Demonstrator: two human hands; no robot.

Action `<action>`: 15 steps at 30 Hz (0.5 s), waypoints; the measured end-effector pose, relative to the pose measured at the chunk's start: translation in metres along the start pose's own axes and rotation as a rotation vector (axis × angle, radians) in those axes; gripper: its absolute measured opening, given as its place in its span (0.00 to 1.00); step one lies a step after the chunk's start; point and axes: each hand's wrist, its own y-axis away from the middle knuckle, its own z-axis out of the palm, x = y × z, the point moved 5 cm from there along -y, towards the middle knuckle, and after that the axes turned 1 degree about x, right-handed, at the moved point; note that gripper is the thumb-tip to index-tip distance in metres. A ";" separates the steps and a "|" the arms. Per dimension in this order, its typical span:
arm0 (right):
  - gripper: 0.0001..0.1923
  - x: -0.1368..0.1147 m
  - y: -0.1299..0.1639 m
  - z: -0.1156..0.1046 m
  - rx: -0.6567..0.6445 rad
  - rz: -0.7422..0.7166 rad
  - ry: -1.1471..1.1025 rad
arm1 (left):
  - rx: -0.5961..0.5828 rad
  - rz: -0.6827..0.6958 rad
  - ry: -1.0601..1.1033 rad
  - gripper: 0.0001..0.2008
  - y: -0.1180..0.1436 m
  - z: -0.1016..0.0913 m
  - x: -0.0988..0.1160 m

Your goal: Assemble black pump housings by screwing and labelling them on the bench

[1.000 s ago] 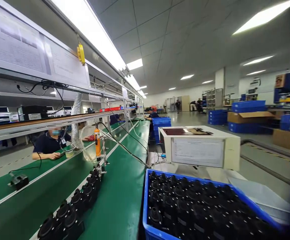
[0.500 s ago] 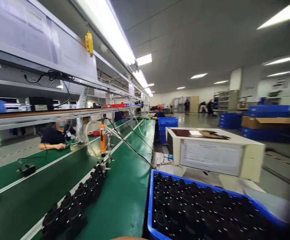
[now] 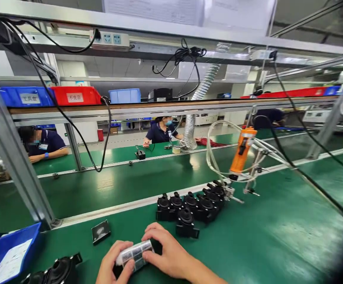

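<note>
Low in the middle of the head view, both hands are around a small roll of silvery labels (image 3: 136,254) with a grid of squares. My left hand (image 3: 112,262) grips its left end, thumb along the front. My right hand (image 3: 168,252) has its fingers and thumb closed on the right end. Behind the roll lies a small dark square block (image 3: 101,232) with a pale mark on top. Several black round-topped housings (image 3: 186,221) stand in a cluster past my right hand. More black parts (image 3: 60,270) sit at the lower left, cut off by the edge.
An orange electric screwdriver (image 3: 242,150) stands on a metal stand among pale hoses and cables. At left is a blue tray (image 3: 26,252) with paper in it, beside an upright metal post (image 3: 17,157). Co-workers (image 3: 161,132) sit across the green bench (image 3: 248,240). Bins line the shelf.
My view has swung left from the blue crate of black parts and the white machine to the bench in front. Both hands and the label roll have come into view.
</note>
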 end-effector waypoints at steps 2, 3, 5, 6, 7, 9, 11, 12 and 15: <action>0.13 -0.001 0.000 0.007 0.017 0.025 -0.021 | -0.019 -0.035 0.023 0.22 -0.001 0.000 0.000; 0.13 -0.002 0.000 0.010 0.028 0.038 -0.035 | -0.026 -0.058 0.036 0.21 -0.002 -0.001 0.000; 0.12 -0.002 0.000 0.015 0.059 0.066 -0.078 | -0.026 -0.096 0.063 0.20 -0.002 -0.002 0.000; 0.10 -0.002 0.000 0.017 0.075 0.078 -0.105 | -0.020 -0.108 0.074 0.20 -0.001 -0.003 0.000; 0.07 -0.003 -0.001 0.018 0.089 0.082 -0.132 | -0.013 -0.120 0.083 0.20 -0.001 -0.004 0.000; 0.09 -0.004 -0.002 0.019 0.111 0.069 -0.178 | -0.002 -0.164 0.107 0.21 0.000 -0.004 -0.004; 0.14 -0.002 -0.004 0.019 0.131 0.049 -0.216 | 0.000 -0.225 0.152 0.22 0.002 -0.001 -0.010; 0.15 0.001 -0.005 0.019 0.140 0.047 -0.233 | 0.000 -0.249 0.182 0.23 0.003 0.000 -0.013; 0.19 0.013 -0.005 0.022 0.168 0.086 -0.286 | 0.002 -0.290 0.268 0.25 0.003 0.004 -0.020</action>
